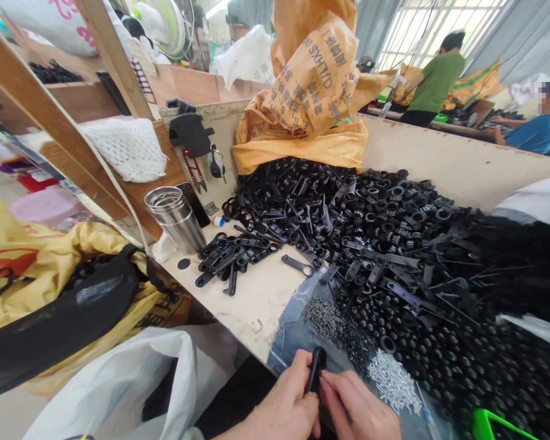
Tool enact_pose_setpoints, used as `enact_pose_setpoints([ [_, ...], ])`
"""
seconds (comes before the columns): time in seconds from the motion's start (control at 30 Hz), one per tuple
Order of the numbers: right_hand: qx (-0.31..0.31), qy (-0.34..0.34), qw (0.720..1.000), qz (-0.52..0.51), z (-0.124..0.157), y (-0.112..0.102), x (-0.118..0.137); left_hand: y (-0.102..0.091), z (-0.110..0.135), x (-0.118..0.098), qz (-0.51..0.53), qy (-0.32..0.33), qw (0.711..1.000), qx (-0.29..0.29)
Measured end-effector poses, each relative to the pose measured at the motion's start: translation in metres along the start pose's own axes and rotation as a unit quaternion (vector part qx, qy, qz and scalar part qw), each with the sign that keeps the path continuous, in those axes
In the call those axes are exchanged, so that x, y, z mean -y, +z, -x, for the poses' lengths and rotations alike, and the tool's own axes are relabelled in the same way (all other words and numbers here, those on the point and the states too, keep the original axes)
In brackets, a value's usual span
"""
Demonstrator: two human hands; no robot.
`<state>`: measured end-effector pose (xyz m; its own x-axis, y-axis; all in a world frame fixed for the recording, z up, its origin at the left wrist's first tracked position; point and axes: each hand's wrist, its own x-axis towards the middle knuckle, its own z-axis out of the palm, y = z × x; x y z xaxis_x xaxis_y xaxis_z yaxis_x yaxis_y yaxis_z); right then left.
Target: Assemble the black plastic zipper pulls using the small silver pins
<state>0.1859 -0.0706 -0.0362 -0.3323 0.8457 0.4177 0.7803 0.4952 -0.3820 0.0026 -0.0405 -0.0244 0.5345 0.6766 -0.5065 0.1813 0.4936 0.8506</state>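
Observation:
At the front edge of the bench, my left hand (pixel 289 400) is closed round a black elongated plastic part (pixel 318 362), which stands tilted with its rounded end up. My right hand (pixel 357 404) is pinched against the side of that part; anything small between its fingertips is hidden. Just beyond the hands lie a heap of small dark screws (pixel 324 318) and a pile of silvery pins (pixel 394 380). A flat black lever with a ring end (pixel 297 265) rests alone on the wood. Finished-looking black levers (pixel 238 255) are heaped left of it.
Black rings (pixel 394 201) and round black caps (pixel 407 342) cover the right side. An orange woven sack (pixel 302 134) spills parts at the back. A steel cup (pixel 176 220), red snips (pixel 193 168) and a white sack (pixel 132 373) are at left. Two people work behind the partition.

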Motion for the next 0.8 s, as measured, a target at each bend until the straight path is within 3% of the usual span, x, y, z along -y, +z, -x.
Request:
enact_pose_setpoints([
  [0.27, 0.043, -0.015, 0.999, 0.017, -0.006, -0.007, -0.002, -0.003, 0.000, -0.001, -0.012, 0.007, 1.000, 0.012],
  [0.5, 0.029, -0.055, 0.998, 0.027, -0.014, -0.009, -0.002, -0.003, 0.002, -0.013, -0.022, -0.007, 1.000, 0.019],
  [0.8, 0.060, -0.045, 0.995, 0.072, -0.012, -0.006, -0.001, -0.003, 0.007, -0.019, -0.061, 0.000, 0.998, 0.003],
])
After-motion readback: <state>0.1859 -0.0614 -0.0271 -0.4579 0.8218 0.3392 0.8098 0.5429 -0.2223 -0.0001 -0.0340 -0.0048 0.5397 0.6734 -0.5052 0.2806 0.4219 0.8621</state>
